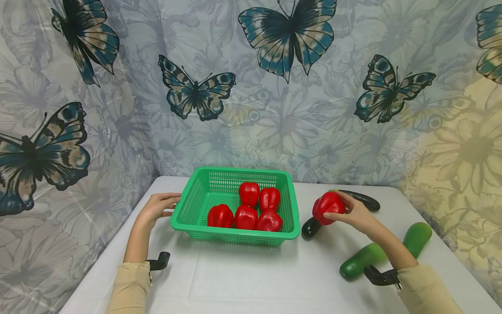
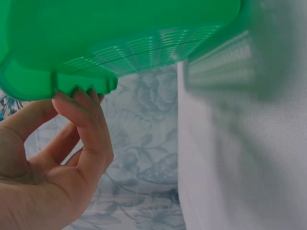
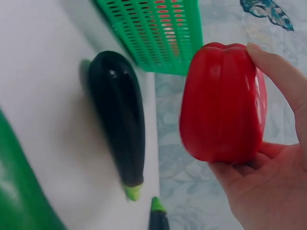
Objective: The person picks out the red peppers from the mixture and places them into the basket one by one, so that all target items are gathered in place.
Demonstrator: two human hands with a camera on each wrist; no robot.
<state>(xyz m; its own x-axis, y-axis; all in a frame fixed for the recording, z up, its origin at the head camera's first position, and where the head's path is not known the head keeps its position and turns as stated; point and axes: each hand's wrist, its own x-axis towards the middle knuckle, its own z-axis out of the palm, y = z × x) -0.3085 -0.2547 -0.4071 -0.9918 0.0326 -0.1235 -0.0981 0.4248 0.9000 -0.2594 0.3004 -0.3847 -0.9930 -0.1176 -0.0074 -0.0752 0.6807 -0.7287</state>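
My right hand (image 1: 358, 214) holds a red bell pepper (image 1: 328, 207) above the table, right of the green plastic basket (image 1: 235, 235). In the right wrist view the thumb and fingers grip opposite ends of this pepper (image 3: 223, 103). My left hand (image 1: 158, 208) is at the basket's left side, its fingertips touching the rim. The left wrist view shows those bent fingers (image 2: 84, 120) against the tab under the basket's edge (image 2: 29, 86). Several red bell peppers (image 1: 245, 217) lie inside the basket, mostly toward its right and front.
A dark eggplant (image 1: 311, 228) lies beneath the held pepper, and another eggplant (image 1: 366, 201) lies behind the right hand. Green zucchini (image 1: 361, 262) rest at the right, partly covered by the forearm. A butterfly-patterned cloth (image 1: 313, 148) hangs behind the white table (image 1: 235, 279).
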